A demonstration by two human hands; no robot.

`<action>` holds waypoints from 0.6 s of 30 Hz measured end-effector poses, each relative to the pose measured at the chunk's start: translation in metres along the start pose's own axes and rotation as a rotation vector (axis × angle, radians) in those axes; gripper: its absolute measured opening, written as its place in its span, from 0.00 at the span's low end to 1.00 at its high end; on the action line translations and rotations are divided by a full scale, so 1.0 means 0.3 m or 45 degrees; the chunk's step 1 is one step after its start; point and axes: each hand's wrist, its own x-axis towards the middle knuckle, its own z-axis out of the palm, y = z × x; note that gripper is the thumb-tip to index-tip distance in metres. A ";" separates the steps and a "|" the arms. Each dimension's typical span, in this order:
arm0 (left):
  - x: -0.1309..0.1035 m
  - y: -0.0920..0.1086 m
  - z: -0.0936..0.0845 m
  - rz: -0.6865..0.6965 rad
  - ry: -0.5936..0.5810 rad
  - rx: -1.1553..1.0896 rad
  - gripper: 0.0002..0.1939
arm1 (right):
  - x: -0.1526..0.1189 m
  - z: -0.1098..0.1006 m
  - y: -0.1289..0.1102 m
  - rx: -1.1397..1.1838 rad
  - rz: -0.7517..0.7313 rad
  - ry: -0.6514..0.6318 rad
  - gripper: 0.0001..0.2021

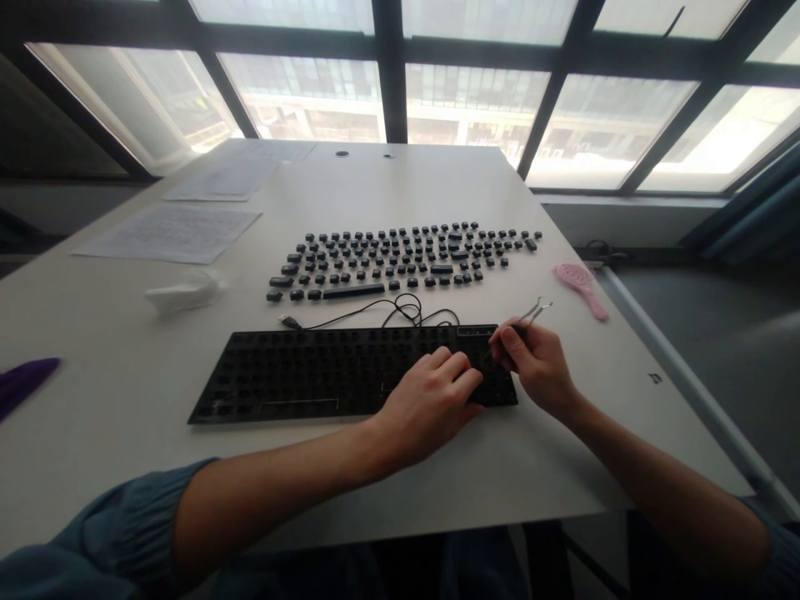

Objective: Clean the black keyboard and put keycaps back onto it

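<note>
A black keyboard (300,375) with its keycaps off lies at the front of the white table. My left hand (431,400) rests on its right part, fingers bent over the top and thumb down by the front edge. Above the keyboard's right end, my right hand (534,362) is closed around a keycap puller (536,310), whose thin metal wire ends stick up past the fingers. What lies under the left fingertips is hidden. Behind the keyboard, many loose black keycaps (442,269) are laid out in rows, with the long spacebar keycap (353,291) in the front row.
The keyboard's cable (350,315) loops between it and the keycaps. A crumpled white tissue or bag (184,292) and printed paper sheets (172,233) lie to the left. A purple thing (25,383) is at the left edge. A pink hairbrush (581,290) lies near the table's right edge.
</note>
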 end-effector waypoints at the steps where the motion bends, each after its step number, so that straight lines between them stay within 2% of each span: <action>1: 0.009 0.004 0.002 0.014 -0.010 0.019 0.11 | 0.004 0.008 0.011 0.024 0.020 0.032 0.18; 4: 0.025 0.002 0.015 0.030 -0.048 0.049 0.09 | 0.011 0.029 0.034 0.053 0.043 0.096 0.19; 8: 0.025 -0.008 0.033 0.040 -0.022 0.030 0.09 | 0.008 0.048 0.046 0.055 0.046 0.160 0.20; 12: 0.025 -0.007 0.042 0.040 -0.010 0.024 0.06 | -0.002 0.064 0.055 -0.055 -0.011 0.190 0.18; 18: 0.028 -0.001 0.053 0.070 0.018 0.043 0.07 | -0.016 0.081 0.069 -0.219 -0.103 0.220 0.16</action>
